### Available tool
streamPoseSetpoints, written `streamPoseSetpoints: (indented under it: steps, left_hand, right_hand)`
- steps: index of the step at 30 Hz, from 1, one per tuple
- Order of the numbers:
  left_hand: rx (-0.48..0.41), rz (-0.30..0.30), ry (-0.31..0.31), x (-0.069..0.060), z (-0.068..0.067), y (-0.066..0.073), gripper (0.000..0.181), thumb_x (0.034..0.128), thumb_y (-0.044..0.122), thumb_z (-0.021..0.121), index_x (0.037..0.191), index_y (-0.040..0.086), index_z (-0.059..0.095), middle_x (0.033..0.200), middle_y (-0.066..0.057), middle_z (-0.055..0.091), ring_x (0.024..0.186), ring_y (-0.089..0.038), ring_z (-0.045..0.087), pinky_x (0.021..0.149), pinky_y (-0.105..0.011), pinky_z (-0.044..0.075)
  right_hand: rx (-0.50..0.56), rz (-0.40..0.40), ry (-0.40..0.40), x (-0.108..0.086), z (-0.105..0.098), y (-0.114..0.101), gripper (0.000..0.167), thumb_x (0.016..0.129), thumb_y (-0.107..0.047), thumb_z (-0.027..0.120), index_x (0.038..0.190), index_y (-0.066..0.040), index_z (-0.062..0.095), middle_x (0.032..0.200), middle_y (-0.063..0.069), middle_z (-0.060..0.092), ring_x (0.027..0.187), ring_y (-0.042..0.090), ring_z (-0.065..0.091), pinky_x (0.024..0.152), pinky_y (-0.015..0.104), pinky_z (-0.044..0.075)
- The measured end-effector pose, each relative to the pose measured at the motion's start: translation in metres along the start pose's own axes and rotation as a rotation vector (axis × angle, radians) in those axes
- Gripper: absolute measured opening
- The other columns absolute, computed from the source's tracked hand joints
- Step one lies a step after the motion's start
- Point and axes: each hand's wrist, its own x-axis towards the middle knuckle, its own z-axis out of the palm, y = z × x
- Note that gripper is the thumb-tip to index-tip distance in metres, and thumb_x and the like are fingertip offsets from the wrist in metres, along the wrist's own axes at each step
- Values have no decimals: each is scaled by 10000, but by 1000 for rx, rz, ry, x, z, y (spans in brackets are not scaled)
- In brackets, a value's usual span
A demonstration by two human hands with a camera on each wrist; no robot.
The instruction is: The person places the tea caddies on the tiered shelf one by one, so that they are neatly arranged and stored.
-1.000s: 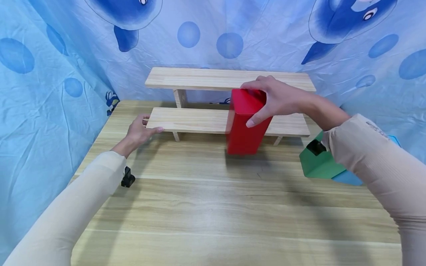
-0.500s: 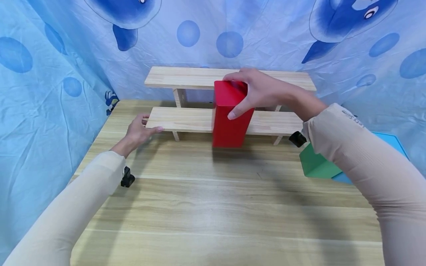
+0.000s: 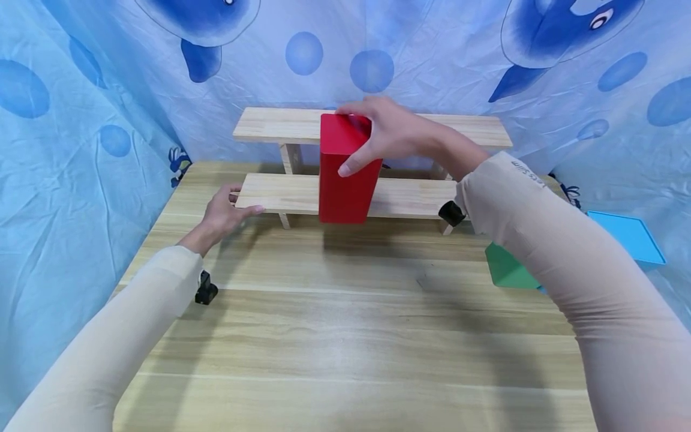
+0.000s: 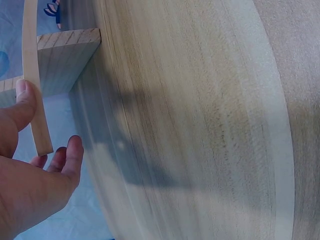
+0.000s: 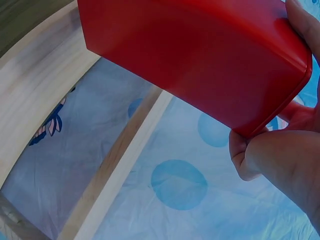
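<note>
In front of the two-tier wooden shelf (image 3: 415, 195), left of its middle: a tall red box (image 3: 348, 186), close to upright, held from above in the right hand (image 3: 391, 129). Top end of the box inside a wide grip, with thumb (image 3: 355, 163) on the near face and fingers (image 3: 353, 108) over the far side of the top; most of the box body below that hold. In the right wrist view, same top end pinched between thumb and fingers, lower end towards the shelf's lower board; cannot tell about any contact there. At the left end of the shelf, apart from the red box: left hand (image 3: 220, 213), narrowly gripping the corner of the lower board, thumb at the front edge, other fingers curled around and just past the end. Under the shelf, a wood-grain worktop (image 3: 335, 336), shadowed below the box. To the right of the shelf, partly behind the right sleeve (image 3: 545, 258): green box (image 3: 510, 270) and blue box (image 3: 623, 234). Behind the shelf: blue curtain (image 3: 437, 60) printed with whales and bubbles.
</note>
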Motion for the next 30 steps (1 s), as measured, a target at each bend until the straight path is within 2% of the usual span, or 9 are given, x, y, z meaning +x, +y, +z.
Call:
streamPoseSetpoints:
  steps: [4, 14, 18, 21, 25, 30]
  left_hand:
    - [-1, -11, -1, 0, -1, 0, 766, 864, 325, 728, 1440, 23, 324, 1294, -263, 436, 1080, -362, 481, 841, -432, 436]
    - [11, -5, -2, 0, -2, -1, 775, 860, 328, 731, 1436, 11, 321, 1285, -268, 444, 1079, -365, 486, 841, -418, 438]
    - [10, -3, -2, 0, -1, 0, 768, 860, 324, 733, 1434, 13, 328, 1287, -264, 448, 1093, -368, 484, 862, -430, 434]
    - [12, -1, 0, 1, -1, 1, 765, 859, 319, 735, 1429, 7, 332, 1288, -266, 449, 1105, -374, 476, 877, -438, 429]
    - [13, 7, 0, 0, -1, 1, 760, 860, 305, 736, 1423, -6, 332, 1280, -273, 452, 1107, -377, 471, 875, -434, 424]
    - [11, 8, 5, 1, -1, 1, 747, 863, 287, 736, 1419, -6, 334, 1264, -270, 461, 1090, -367, 480, 863, -423, 421]
  right_hand:
    - [-19, 9, 27, 12, 1, 0, 801, 701, -400, 842, 1379, -168, 483, 1142, -1, 517, 1090, 148, 451, 834, 314, 480]
    - [-6, -5, 35, 43, 11, -4, 739, 690, -406, 849, 1310, -165, 527, 1064, -18, 593, 971, 134, 557, 818, 290, 476]
    - [12, 2, 35, 52, 15, -7, 721, 697, -386, 847, 1301, -155, 529, 1085, 0, 582, 1007, 146, 542, 822, 284, 482]
    - [3, 31, 36, 58, 17, -9, 769, 696, -394, 845, 1344, -165, 501, 1135, 5, 538, 1066, 134, 493, 826, 273, 485]
    - [16, 30, 31, 64, 21, -11, 770, 704, -369, 844, 1352, -151, 490, 1142, 14, 543, 1059, 140, 508, 830, 269, 484]
    - [-50, 42, 32, 72, 27, -13, 782, 700, -415, 835, 1360, -177, 490, 1157, 12, 526, 1103, 138, 457, 836, 250, 456]
